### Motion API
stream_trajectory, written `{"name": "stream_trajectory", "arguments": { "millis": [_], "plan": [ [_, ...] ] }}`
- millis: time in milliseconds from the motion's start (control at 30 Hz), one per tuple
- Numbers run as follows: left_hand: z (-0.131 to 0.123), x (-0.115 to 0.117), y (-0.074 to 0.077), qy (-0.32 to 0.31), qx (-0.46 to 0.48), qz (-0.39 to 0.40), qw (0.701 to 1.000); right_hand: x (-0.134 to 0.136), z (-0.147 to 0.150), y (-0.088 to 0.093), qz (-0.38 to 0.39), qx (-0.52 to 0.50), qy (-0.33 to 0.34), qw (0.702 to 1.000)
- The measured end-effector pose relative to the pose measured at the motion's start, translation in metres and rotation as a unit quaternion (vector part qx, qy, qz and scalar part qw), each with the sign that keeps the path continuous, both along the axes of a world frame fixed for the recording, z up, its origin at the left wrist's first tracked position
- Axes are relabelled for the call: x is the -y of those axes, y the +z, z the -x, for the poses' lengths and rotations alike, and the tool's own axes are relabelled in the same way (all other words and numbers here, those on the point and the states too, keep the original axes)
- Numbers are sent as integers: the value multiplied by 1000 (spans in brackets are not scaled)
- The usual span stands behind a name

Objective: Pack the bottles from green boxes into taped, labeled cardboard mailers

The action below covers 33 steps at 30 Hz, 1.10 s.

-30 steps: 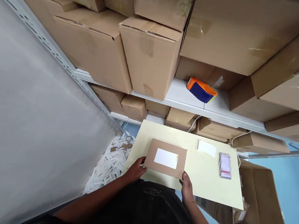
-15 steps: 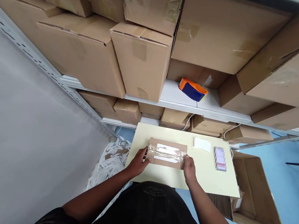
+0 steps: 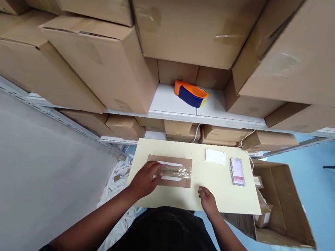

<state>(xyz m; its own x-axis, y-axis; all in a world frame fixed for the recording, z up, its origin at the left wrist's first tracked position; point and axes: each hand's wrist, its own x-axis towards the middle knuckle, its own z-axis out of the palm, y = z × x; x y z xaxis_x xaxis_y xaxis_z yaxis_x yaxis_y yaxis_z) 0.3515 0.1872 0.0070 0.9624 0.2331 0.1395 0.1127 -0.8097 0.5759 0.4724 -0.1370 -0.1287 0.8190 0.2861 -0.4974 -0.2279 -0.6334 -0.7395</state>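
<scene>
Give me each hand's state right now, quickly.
Left hand: open, laid on the taped parcel.
Right hand: fingers curled, apart from the parcel, nothing visibly held; can't tell if fully closed.

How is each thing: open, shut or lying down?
Parcel: taped, lying flat
Left hand: resting on parcel
Right hand: apart from parcel
Big carton: open, things inside
White papers: lying on table
Pixelated item: lying on table
Orange-blue thing: lying on shelf
Shelf boxes: stacked

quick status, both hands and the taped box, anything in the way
Left hand on the taped cardboard box; right hand off it, curled. Box flat on the table. White paper stack nearby, not touching the box.
</scene>
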Motion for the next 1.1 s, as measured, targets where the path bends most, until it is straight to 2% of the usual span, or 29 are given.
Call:
{"name": "stream_trajectory", "arguments": {
  "millis": [100, 167, 233, 300, 367, 433, 533, 667, 833, 1100],
  "plan": [
    [-67, 55, 18, -154, -68, -50, 984, 34, -14, -12, 1, -52, 33, 998],
    [-121, 94, 14, -204, -120, -91, 967, 53, -27, -13, -6, -66, 47, 997],
    [-177, 127, -2, -228, -181, -121, 949, 70, -41, -11, -8, -70, 60, 996],
    [-228, 151, -26, -238, -235, -145, 931, 84, -54, -6, -6, -72, 70, 995],
    [-269, 166, -53, -229, -276, -176, 917, 97, -65, 0, -2, -74, 71, 995],
    [-297, 174, -78, -222, -290, -186, 912, 109, -73, 5, -2, -75, 68, 995],
    [-319, 175, -106, -228, -290, -187, 910, 125, -79, 9, -8, -79, 62, 995],
    [-327, 170, -124, -236, -285, -192, 909, 144, -78, 10, -8, -98, 62, 993],
    [-333, 169, -132, -248, -295, -201, 901, 152, -80, 4, -11, -106, 72, 992],
    [-333, 178, -133, -249, -306, -205, 895, 141, -96, -1, -24, -105, 63, 992]
  ]
}}
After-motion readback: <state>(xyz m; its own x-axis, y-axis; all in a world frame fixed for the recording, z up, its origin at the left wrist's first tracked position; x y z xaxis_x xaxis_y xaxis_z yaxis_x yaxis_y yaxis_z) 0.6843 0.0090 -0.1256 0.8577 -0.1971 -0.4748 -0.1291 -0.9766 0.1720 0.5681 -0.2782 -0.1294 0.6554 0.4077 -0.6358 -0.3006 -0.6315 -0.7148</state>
